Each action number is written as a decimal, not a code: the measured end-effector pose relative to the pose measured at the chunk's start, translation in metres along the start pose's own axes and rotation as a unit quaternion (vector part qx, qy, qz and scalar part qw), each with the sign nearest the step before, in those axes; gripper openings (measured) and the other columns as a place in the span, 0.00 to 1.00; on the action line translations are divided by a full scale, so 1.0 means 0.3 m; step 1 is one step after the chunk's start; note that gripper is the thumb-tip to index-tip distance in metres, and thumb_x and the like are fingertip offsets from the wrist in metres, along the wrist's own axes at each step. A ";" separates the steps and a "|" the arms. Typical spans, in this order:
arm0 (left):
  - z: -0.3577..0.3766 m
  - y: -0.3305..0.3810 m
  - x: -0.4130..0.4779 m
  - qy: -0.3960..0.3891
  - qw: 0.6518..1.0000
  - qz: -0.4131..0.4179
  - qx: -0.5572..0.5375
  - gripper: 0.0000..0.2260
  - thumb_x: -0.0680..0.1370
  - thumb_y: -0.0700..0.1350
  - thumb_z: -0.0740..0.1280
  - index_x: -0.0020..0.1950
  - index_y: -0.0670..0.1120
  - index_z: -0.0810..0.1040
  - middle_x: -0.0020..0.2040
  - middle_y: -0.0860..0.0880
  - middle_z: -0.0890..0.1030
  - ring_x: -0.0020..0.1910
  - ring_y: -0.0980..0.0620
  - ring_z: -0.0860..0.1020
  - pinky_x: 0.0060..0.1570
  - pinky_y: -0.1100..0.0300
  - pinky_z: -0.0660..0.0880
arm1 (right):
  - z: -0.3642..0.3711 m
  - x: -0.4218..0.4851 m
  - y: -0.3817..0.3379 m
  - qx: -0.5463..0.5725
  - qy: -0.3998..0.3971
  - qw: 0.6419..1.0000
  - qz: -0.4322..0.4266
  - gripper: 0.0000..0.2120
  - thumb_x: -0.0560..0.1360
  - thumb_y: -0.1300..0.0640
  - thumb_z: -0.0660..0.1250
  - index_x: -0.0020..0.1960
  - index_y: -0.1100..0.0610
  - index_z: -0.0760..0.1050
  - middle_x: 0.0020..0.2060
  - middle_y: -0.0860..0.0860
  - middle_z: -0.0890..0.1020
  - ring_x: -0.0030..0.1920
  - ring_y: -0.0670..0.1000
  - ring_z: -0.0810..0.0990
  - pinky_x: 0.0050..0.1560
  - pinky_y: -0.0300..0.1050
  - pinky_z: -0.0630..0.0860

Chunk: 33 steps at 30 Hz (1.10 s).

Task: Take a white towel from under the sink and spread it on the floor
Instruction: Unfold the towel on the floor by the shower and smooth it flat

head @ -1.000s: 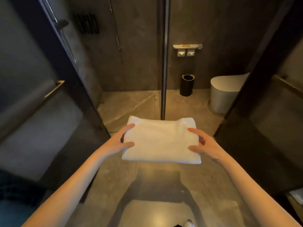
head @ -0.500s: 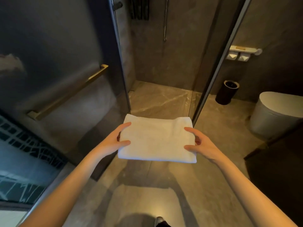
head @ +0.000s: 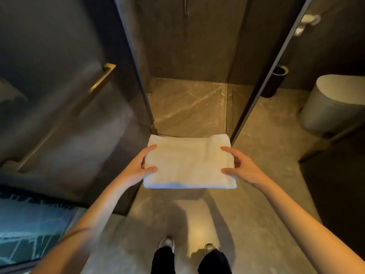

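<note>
Well, the floor [head: 256,210] is the biggest thing before me: brown stone tile, with a bare stretch running from my feet to the shower threshold and off to the right. On my left stands a dark glass door [head: 59,56] with a brass handle [head: 98,82] slanting across it. The door's near edge comes down just beside the towel's far left corner. Straight ahead, the shower floor [head: 187,107] lies between that door and a thin glass partition [head: 258,91], whose metal edge meets the floor near the towel's far right corner. Right of the partition sits the toilet [head: 335,107], well apart from my hands, with a dark bin [head: 276,82] behind it by the wall.

The white towel [head: 189,165] is folded into a flat rectangle and held level in the air in front of me. My left hand [head: 136,167] grasps its left edge and my right hand [head: 245,167] its right edge, thumb and forefinger over the top, the other fingers hidden. Below are my left shoe [head: 166,242] and right shoe [head: 209,248].
</note>
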<state>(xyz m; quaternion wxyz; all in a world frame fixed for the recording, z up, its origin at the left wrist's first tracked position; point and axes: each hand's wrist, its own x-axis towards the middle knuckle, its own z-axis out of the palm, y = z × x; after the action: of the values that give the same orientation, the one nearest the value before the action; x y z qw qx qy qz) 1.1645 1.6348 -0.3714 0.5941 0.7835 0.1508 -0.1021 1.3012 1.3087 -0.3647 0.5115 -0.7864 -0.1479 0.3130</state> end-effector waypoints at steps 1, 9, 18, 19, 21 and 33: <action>-0.021 -0.026 0.025 -0.012 1.000 -0.004 -0.001 0.30 0.75 0.39 0.69 0.71 0.55 0.61 0.62 0.60 0.67 0.57 0.66 0.71 0.48 0.70 0.75 | 0.032 0.015 0.020 0.004 0.011 1.000 0.010 0.31 0.69 0.65 0.72 0.66 0.46 0.67 0.61 0.49 0.73 0.56 0.48 0.76 0.47 0.40 0.79; -0.107 -0.390 0.240 -0.043 0.996 -0.003 0.075 0.31 0.67 0.51 0.69 0.66 0.68 0.63 0.52 0.54 0.67 0.45 0.55 0.68 0.46 0.60 0.68 | 0.283 0.181 0.292 0.033 0.073 0.995 0.066 0.31 0.68 0.67 0.72 0.65 0.44 0.67 0.63 0.51 0.72 0.58 0.52 0.76 0.50 0.43 0.77; 0.128 -1.040 0.535 -0.039 0.996 -0.044 0.068 0.30 0.73 0.31 0.67 0.72 0.46 0.63 0.70 0.55 0.64 0.62 0.71 0.66 0.56 0.78 0.61 | 0.499 0.468 0.930 0.066 0.078 0.987 0.126 0.30 0.69 0.73 0.69 0.65 0.51 0.67 0.61 0.50 0.70 0.59 0.53 0.74 0.46 0.32 0.77; 0.158 -1.127 0.582 -0.042 0.996 -0.045 0.066 0.30 0.73 0.31 0.67 0.72 0.45 0.62 0.71 0.54 0.63 0.63 0.73 0.63 0.58 0.79 0.60 | 0.519 0.509 1.023 0.066 0.080 0.986 0.127 0.31 0.69 0.73 0.70 0.65 0.50 0.67 0.61 0.51 0.71 0.59 0.53 0.74 0.46 0.33 0.77; 0.216 -1.301 0.677 -0.052 0.996 -0.047 0.054 0.30 0.73 0.30 0.66 0.72 0.43 0.62 0.70 0.52 0.63 0.62 0.75 0.62 0.57 0.80 0.60 | 0.561 0.593 1.220 0.060 0.082 0.986 0.131 0.31 0.69 0.72 0.70 0.64 0.49 0.67 0.62 0.51 0.71 0.59 0.53 0.74 0.48 0.33 0.78; 0.487 -2.187 1.170 -0.062 0.996 -0.054 0.019 0.30 0.73 0.33 0.67 0.71 0.49 0.61 0.67 0.53 0.67 0.60 0.67 0.71 0.56 0.69 0.71 | 0.752 1.063 2.106 0.051 0.084 0.987 0.131 0.31 0.69 0.72 0.70 0.68 0.53 0.68 0.62 0.52 0.72 0.59 0.53 0.74 0.49 0.34 0.78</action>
<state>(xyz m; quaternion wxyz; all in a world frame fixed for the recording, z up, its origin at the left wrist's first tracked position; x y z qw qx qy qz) 1.2604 1.6978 -1.1210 0.5813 0.7774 0.1539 -0.1847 1.3430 1.3721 -1.1037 0.5159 -0.7954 0.0160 0.3175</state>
